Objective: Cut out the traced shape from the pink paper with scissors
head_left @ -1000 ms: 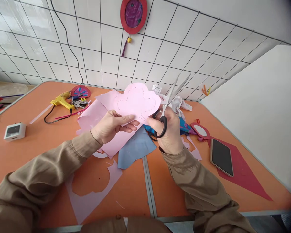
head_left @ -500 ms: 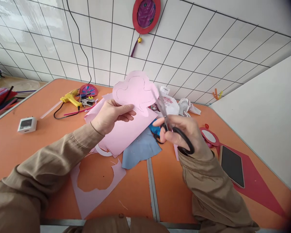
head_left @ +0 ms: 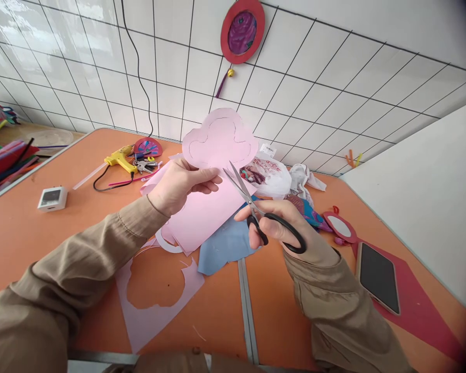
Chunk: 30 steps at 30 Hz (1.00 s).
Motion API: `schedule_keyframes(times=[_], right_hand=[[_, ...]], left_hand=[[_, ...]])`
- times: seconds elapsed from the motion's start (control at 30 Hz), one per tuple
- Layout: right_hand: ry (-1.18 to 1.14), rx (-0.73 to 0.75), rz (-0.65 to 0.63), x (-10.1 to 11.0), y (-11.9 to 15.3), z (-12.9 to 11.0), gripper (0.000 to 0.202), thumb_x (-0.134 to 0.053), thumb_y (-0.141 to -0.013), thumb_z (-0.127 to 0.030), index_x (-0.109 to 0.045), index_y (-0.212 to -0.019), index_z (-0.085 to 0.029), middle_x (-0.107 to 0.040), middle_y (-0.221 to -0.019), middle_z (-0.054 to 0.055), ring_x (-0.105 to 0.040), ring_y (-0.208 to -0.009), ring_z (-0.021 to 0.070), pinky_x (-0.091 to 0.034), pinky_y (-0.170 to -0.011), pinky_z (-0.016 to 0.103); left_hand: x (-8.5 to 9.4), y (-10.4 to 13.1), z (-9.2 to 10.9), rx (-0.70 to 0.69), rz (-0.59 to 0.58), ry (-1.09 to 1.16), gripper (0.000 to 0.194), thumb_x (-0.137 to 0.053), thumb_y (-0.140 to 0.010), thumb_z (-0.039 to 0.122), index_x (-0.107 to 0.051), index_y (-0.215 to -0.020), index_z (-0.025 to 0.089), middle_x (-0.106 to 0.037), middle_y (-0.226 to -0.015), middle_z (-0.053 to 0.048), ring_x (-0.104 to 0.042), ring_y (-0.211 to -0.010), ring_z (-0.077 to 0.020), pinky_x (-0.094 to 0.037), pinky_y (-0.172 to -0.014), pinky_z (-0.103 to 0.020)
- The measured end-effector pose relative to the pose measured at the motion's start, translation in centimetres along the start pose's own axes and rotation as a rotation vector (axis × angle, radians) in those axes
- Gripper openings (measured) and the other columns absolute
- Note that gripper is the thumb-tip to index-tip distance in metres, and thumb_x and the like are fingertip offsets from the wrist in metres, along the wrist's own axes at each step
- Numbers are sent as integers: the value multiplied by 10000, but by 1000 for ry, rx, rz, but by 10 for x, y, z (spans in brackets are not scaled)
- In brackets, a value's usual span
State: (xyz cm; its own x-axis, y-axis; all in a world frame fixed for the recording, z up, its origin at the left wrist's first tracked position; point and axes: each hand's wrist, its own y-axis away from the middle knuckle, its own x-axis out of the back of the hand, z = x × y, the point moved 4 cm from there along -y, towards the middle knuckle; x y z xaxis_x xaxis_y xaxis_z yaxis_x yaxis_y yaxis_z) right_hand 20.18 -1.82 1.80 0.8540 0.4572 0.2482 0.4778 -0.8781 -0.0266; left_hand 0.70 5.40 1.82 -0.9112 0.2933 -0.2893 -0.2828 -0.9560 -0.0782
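My left hand [head_left: 186, 184] pinches the lower edge of a pink cloud-shaped paper cutout [head_left: 220, 137], held up above the table. A thin drawn line runs inside its outline. In my right hand [head_left: 287, 223] are black-handled scissors [head_left: 252, 202], their blades a little apart and pointing up at the cutout's lower edge near my left fingertips. Whether the blades touch the paper I cannot tell. Beneath my hands lie a larger pink sheet [head_left: 202, 215] and a piece of blue fabric [head_left: 227, 246]. A pink offcut [head_left: 155, 321] with a rounded hole rests closer to me.
On the orange table [head_left: 85, 248], a yellow glue gun [head_left: 120, 159], keys [head_left: 144, 166] and a white charger [head_left: 52, 199] lie to the left. A plastic bag [head_left: 274, 178] sits at the back. Rightward are a red-framed oval [head_left: 339, 227] and a phone [head_left: 379, 278] on red sheet material.
The scissors have swung down and left, from beside the cutout to its lower edge, with their blades now spread. The left hand keeps its hold; the whole view has shifted slightly.
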Motion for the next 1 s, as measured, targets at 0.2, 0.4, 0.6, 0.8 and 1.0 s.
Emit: schedule_keyframes(times=[0.2,0.4,0.6,0.8,1.0], right_hand=[[-5,-63,52,-3,4,-4,548,-701,-789,-673,-735,-949,-150,-676,-556,32,-562,-501,146,-401,-491,275],[-31,-107,22,-3,3,-5,558,-740,-757,-671,-733,-953,-149,-686,-580,39,-564,-517,142,-424,-518,272],[-5,-106,40,-1,5,-4,539,-721,-779,-669,-734,-949,-158,-679,-575,34,-566,-517,144,-408,-510,271],[-128,35,68,-2,0,-7,481,-685,-816,-653,-707,-886,-177,-679,-562,37,-577,-508,166,-426,-499,299],[-98,196,590,3,-7,1,288,-789,-774,-443,-669,-943,-243,-687,-674,-10,-639,-665,186,-501,-655,338]], left_hand=[[-1,-1,-2,-10,-33,-39,139,-815,-674,226,-729,-676,116,-729,-677,-57,-648,-552,-120,-517,-562,-239],[-1,-1,-2,-3,-42,-35,131,-815,-660,216,-736,-685,114,-733,-686,-57,-653,-553,-123,-518,-558,-241],[2,-2,-4,11,-44,-13,99,-802,-688,190,-740,-686,113,-730,-687,-53,-648,-556,-108,-514,-563,-221],[2,-4,-11,86,-71,91,142,-831,-705,218,-765,-713,92,-755,-763,-78,-683,-618,-110,-535,-596,-205],[-3,-1,-14,133,-49,144,115,-824,-701,171,-752,-725,84,-751,-733,-74,-681,-592,-112,-532,-573,-204]])
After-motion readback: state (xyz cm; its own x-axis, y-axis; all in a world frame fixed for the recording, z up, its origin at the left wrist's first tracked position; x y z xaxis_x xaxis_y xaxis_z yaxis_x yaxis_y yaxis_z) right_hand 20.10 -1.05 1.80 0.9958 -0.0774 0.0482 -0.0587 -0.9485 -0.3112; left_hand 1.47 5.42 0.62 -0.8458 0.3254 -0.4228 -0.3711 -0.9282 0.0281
